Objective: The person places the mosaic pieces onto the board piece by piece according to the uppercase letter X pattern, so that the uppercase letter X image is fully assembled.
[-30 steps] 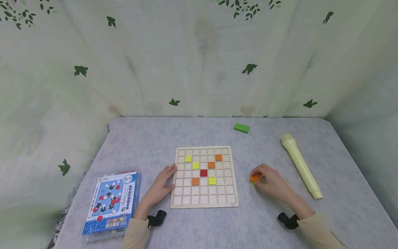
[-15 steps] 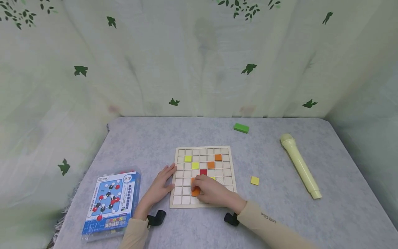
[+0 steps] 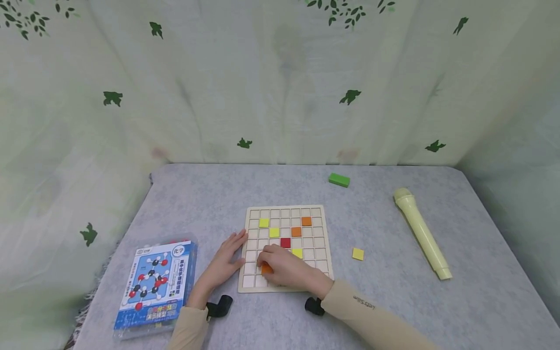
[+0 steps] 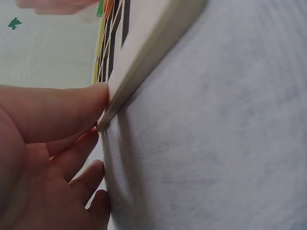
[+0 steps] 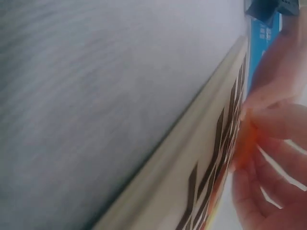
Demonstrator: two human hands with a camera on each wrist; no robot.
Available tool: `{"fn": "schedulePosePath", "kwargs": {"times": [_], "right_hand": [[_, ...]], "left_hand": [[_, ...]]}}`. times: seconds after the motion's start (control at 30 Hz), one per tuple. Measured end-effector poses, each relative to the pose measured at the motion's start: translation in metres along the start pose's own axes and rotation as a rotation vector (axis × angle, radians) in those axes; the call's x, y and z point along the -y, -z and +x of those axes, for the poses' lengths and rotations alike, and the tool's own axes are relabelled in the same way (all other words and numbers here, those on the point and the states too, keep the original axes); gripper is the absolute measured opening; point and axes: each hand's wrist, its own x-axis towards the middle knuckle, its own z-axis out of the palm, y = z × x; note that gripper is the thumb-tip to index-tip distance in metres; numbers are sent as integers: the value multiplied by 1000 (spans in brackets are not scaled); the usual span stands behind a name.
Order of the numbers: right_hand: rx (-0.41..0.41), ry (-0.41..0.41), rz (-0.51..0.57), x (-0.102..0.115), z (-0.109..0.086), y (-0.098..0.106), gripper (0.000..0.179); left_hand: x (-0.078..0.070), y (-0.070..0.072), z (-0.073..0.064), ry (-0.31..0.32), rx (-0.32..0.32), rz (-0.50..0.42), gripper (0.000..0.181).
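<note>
A pale wooden grid board lies flat on the table, square yellow, orange and red tiles set in some of its cells. My right hand pinches an orange tile above the lower left cells; blurred in the right wrist view, that tile sits between thumb and fingers. The right hand hides several cells, so a lower orange tile is covered. Along the board's left side, my left hand touches the rim with its fingers spread. In the left wrist view its thumb meets the board's edge.
Right of the board a loose yellow tile lies on the cloth-covered table. Farther right is a cream-coloured microphone-shaped tube. A green block lies behind the board. At left is a blue boxed molecular model set.
The right hand has carried the orange tile leftward from the table's right side to over the board's lower left. A yellow tile is left on the table there. The left hand keeps its place.
</note>
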Motion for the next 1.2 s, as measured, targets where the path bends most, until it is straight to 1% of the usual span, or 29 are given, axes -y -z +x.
{"fn": "schedulePosePath", "kwargs": {"times": [0.17, 0.27, 0.37, 0.43, 0.53, 0.57, 0.67, 0.77, 0.83, 0.93, 1.0, 1.07, 1.2], "right_hand": [[-10, 24, -8, 3, 8, -5, 10], [-28, 40, -38, 5, 13, -8, 10], [-40, 35, -72, 6, 15, -9, 10], [-42, 23, -75, 6, 15, -10, 10], [-30, 5, -28, 4, 13, -9, 12], [-25, -1, 1, 4, 11, -8, 14], [-26, -34, 114, -1, 3, 0, 18], [-62, -65, 221, -13, -12, 13, 19], [-99, -113, 262, -23, -26, 22, 20], [-154, -178, 300, -42, -51, 38, 20], [-190, -232, 288, -55, -70, 48, 22], [-227, -254, 259, -69, -90, 56, 23], [-270, -328, 125, -90, -126, 65, 25]], "left_hand": [[1, 1, 0, 6, 11, 1, 61], [1, 1, 0, 11, 10, 0, 61], [0, 1, 0, 13, 7, 0, 60], [0, 1, 0, 21, 14, -6, 61], [0, 1, 0, 23, 14, -6, 61], [0, 1, 0, 20, 11, -4, 61], [-1, 1, 0, 39, 17, -10, 61], [-1, 1, 2, 69, 28, -18, 62], [-2, 0, 2, 87, 35, -23, 63], [-3, 0, 2, 85, 30, -20, 63], [-3, 0, 2, 81, 27, -21, 62], [-3, 0, 2, 80, 25, -21, 62], [-3, 0, 1, 80, 26, -23, 62]]}}
